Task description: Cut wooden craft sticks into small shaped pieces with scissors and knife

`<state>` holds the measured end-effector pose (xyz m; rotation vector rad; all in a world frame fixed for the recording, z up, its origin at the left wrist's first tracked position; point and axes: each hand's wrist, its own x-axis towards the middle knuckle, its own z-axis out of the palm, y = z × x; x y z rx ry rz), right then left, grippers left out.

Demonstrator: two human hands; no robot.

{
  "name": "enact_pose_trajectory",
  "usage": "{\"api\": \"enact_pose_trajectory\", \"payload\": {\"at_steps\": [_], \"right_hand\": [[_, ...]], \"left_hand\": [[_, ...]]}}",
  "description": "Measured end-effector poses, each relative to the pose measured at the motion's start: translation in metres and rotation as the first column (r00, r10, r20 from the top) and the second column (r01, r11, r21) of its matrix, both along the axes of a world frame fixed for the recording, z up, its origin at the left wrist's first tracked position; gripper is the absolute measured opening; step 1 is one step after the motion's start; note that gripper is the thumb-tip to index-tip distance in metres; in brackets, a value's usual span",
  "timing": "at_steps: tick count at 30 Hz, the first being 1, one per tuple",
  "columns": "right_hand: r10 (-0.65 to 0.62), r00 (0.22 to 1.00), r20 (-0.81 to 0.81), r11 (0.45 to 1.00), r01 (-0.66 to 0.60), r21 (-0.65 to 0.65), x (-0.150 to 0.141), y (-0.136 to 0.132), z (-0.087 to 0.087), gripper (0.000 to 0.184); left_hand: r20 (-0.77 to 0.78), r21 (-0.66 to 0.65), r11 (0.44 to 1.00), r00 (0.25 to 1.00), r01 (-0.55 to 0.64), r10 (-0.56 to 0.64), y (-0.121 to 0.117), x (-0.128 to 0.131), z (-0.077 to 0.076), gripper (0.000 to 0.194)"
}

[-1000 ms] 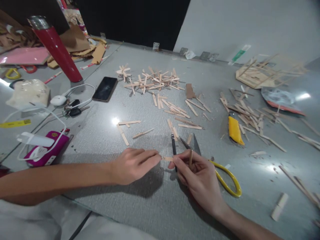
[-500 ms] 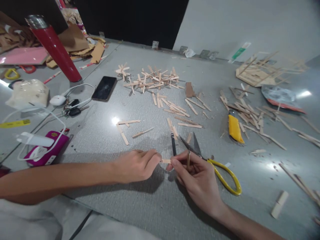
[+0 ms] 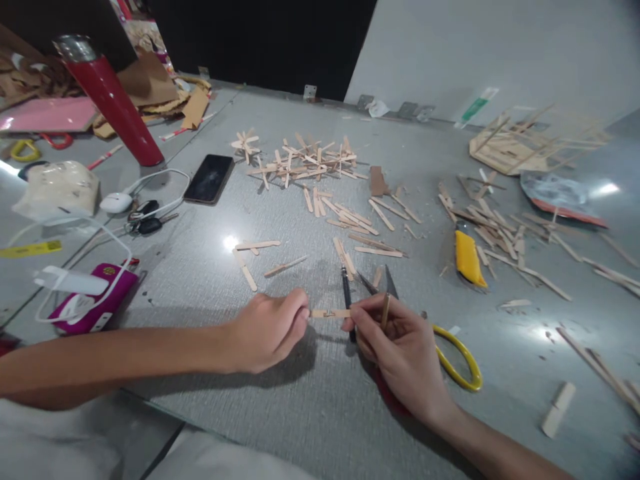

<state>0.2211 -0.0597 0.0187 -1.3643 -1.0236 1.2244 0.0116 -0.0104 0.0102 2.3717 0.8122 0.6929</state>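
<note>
My left hand [image 3: 270, 330] pinches the left end of a wooden craft stick [image 3: 327, 313], which lies level just above the table. A dark mark or notch shows near its middle. The other end is between the thumb and fingers of my right hand [image 3: 403, 353]. A second thin wooden piece [image 3: 385, 312] stands up between that hand's fingers. Behind and below the right hand are scissors with yellow handles [image 3: 457, 360], their blades partly covered. A slim black pen-like tool [image 3: 346, 287] lies on the table beside the right fingertips.
Several loose craft sticks [image 3: 350, 217] and a pile of joined ones [image 3: 310, 160] lie beyond my hands. To the right are a yellow cutter [image 3: 469, 257] and a stick frame [image 3: 510, 150]. A phone [image 3: 209, 179], red bottle [image 3: 113, 107] and purple box [image 3: 95, 297] are left.
My left hand has drawn a little left, so more of the craft stick shows between my hands. My right hand has shifted slightly, covering more of the scissors.
</note>
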Motion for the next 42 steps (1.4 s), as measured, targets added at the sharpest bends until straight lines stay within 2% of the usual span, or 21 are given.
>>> {"api": "enact_pose_trajectory", "payload": {"at_steps": [2,6,8,11,14,16,19,22,26,31,34,37,40,42], "right_hand": [[-0.001,1.000,-0.006,1.000,0.001,-0.006,0.001,0.001,0.000,0.035],[0.024,0.999,0.047,1.000,-0.024,0.004,0.003,0.000,-0.003,0.031],[-0.007,0.996,0.092,0.998,0.001,0.068,0.003,-0.001,-0.003,0.028],[-0.039,0.994,0.098,0.989,0.025,0.143,0.003,-0.003,0.001,0.026],[0.040,0.992,0.123,0.989,-0.057,0.136,0.003,-0.010,0.005,0.018],[0.072,0.972,0.224,0.980,-0.110,0.163,0.005,-0.016,0.005,0.019],[0.096,0.899,0.427,0.959,-0.199,0.204,0.007,-0.025,0.005,0.020],[0.127,0.834,0.537,0.934,-0.283,0.219,0.007,-0.028,0.004,0.019],[0.091,0.786,0.611,0.907,-0.319,0.274,0.005,-0.027,0.003,0.022],[0.028,0.741,0.671,0.869,-0.349,0.350,0.002,-0.025,0.005,0.026],[-0.051,0.666,0.744,0.829,-0.388,0.404,0.002,-0.027,0.004,0.031],[-0.117,0.543,0.832,0.773,-0.476,0.419,0.007,-0.031,-0.002,0.044],[-0.084,0.434,0.897,0.721,-0.595,0.356,0.014,-0.034,-0.009,0.068],[-0.042,0.394,0.918,0.698,-0.646,0.308,0.017,-0.035,-0.013,0.078]], "left_hand": [[0.027,-0.187,0.982,1.000,-0.001,0.006,0.001,0.000,0.005,0.020],[0.086,-0.463,0.880,0.994,0.104,-0.072,0.005,0.002,0.010,0.022],[0.124,-0.527,0.834,0.985,0.165,-0.116,0.007,0.003,0.011,0.028],[0.179,-0.551,0.824,0.983,0.133,-0.040,0.006,0.004,0.009,0.033],[0.198,-0.519,0.852,0.979,0.067,0.044,0.004,0.004,0.009,0.028],[0.197,-0.496,0.867,0.978,0.045,0.062,0.003,0.004,0.009,0.027],[0.194,-0.444,0.896,0.979,0.032,0.061,0.002,0.004,0.010,0.026],[0.167,-0.338,0.941,0.984,0.002,0.058,0.000,0.004,0.007,0.023],[0.131,-0.180,0.984,0.991,0.001,0.023,-0.002,0.002,-0.002,0.020],[0.089,-0.033,0.999,0.996,0.032,-0.029,-0.002,-0.001,-0.009,0.019],[0.083,0.029,0.999,0.996,0.029,-0.032,-0.002,-0.001,-0.011,0.018],[0.103,0.044,0.999,0.994,0.029,-0.034,-0.002,0.000,-0.013,0.017],[0.086,0.037,0.998,0.995,0.049,-0.052,-0.001,0.000,-0.013,0.019],[0.059,0.018,0.998,0.997,0.056,-0.057,0.000,0.000,-0.012,0.022]]}}
